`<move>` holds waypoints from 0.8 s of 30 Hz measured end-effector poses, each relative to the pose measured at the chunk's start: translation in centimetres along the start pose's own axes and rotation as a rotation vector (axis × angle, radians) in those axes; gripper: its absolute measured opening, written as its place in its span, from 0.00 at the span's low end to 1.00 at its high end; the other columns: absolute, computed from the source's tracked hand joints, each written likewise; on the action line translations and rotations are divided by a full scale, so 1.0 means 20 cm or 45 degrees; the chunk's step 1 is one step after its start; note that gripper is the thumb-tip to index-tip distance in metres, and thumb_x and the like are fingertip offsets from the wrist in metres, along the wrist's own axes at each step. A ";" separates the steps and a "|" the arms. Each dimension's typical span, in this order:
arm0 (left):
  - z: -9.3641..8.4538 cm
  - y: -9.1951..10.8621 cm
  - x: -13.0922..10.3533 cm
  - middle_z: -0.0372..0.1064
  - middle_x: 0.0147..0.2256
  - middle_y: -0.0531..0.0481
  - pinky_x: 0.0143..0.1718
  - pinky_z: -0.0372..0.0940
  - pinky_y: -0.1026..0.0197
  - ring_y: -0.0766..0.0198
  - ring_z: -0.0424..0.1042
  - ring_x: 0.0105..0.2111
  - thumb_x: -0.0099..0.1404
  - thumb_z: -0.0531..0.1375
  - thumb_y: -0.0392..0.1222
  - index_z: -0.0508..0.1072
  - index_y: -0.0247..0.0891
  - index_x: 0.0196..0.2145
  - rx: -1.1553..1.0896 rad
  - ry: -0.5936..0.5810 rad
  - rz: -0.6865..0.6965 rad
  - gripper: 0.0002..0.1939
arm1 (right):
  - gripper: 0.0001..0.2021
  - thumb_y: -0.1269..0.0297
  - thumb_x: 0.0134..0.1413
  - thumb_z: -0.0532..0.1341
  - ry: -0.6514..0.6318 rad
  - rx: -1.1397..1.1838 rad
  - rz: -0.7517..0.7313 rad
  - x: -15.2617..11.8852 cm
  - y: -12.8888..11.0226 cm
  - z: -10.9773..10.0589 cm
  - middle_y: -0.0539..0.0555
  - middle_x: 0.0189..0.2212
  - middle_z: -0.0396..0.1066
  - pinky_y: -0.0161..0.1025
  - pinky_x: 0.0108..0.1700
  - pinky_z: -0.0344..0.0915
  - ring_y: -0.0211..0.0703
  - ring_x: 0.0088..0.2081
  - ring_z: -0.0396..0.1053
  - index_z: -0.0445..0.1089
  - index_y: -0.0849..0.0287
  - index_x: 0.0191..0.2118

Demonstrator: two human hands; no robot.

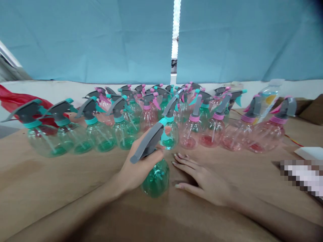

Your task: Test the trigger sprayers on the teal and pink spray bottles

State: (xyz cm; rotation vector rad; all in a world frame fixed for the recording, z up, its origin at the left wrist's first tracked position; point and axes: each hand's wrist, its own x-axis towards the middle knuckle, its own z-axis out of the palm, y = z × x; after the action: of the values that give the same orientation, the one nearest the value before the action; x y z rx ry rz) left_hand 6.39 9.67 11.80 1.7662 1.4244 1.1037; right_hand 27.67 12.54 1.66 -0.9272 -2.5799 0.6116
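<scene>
Left grip point(136, 169): wrapped around the neck of a see-through green, round plastic spray bottle point(155, 179), with the thumb laid across the near side.
Held bottle: held in front of the rows, near the middle of the brown wooden bench point(37, 191). Its grey and teal spray top point(149, 141) is turned so that the grey end is pointed down to the left. Whether its bottom is rested on the bench cannot be told.
Right grip point(208, 185): placed palm down, low at the bench top, just right of the held bottle. The fingers are stretched out and a little apart.
Front row, left: four round green plastic bottles point(102, 139) with grey and teal tops are stood side by side.
Front row, middle: one more green bottle point(173, 136) is partly hidden behind the held one.
Front row, right: four round pink plastic bottles point(212, 132) with grey and pink tops are lined up.
Back rows: more green and pink spray bottles point(148, 117) are crowded together, mostly covered by the front ones.
Left side: a shiny red sheet point(27, 97) is bunched behind the bottles.
Right side: a tall clear bottle point(270, 90) with a yellow mark is seen behind the pink ones. A flat white thing point(313, 153) is laid nearer.
Wall: covered by a big blue sheet point(101, 40), split by a bright white strip point(176, 30).
</scene>
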 end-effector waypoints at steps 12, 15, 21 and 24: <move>0.00 -0.02 0.02 0.68 0.25 0.57 0.29 0.61 0.62 0.63 0.67 0.25 0.60 0.54 0.38 0.67 0.47 0.52 -0.053 -0.083 0.036 0.22 | 0.33 0.44 0.59 0.52 -0.020 -0.016 0.018 0.00 -0.01 -0.01 0.53 0.65 0.47 0.53 0.64 0.47 0.49 0.65 0.43 0.50 0.56 0.65; 0.00 -0.03 0.02 0.68 0.26 0.56 0.29 0.61 0.62 0.62 0.67 0.26 0.59 0.54 0.38 0.67 0.47 0.52 -0.041 -0.074 0.047 0.21 | 0.33 0.43 0.59 0.51 -0.026 -0.027 0.017 0.00 -0.02 -0.02 0.54 0.65 0.47 0.52 0.64 0.47 0.49 0.65 0.43 0.51 0.57 0.64; 0.00 -0.01 0.01 0.70 0.27 0.54 0.31 0.63 0.61 0.61 0.69 0.29 0.59 0.55 0.42 0.71 0.44 0.39 0.005 -0.025 0.014 0.10 | 0.34 0.43 0.59 0.51 -0.032 -0.027 0.019 0.01 -0.03 -0.03 0.55 0.65 0.47 0.52 0.64 0.47 0.50 0.65 0.44 0.51 0.58 0.64; 0.00 0.00 0.01 0.70 0.28 0.53 0.31 0.63 0.60 0.60 0.69 0.30 0.56 0.56 0.43 0.70 0.42 0.30 0.025 0.029 0.014 0.05 | 0.34 0.43 0.59 0.51 -0.026 -0.029 0.015 0.01 -0.03 -0.03 0.56 0.64 0.49 0.52 0.64 0.47 0.49 0.65 0.44 0.51 0.58 0.64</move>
State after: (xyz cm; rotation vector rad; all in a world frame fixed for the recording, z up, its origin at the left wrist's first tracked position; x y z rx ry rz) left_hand 6.43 9.79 11.81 1.7826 1.4455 1.1225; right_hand 27.41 12.35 2.45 -0.9491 -2.6066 0.5991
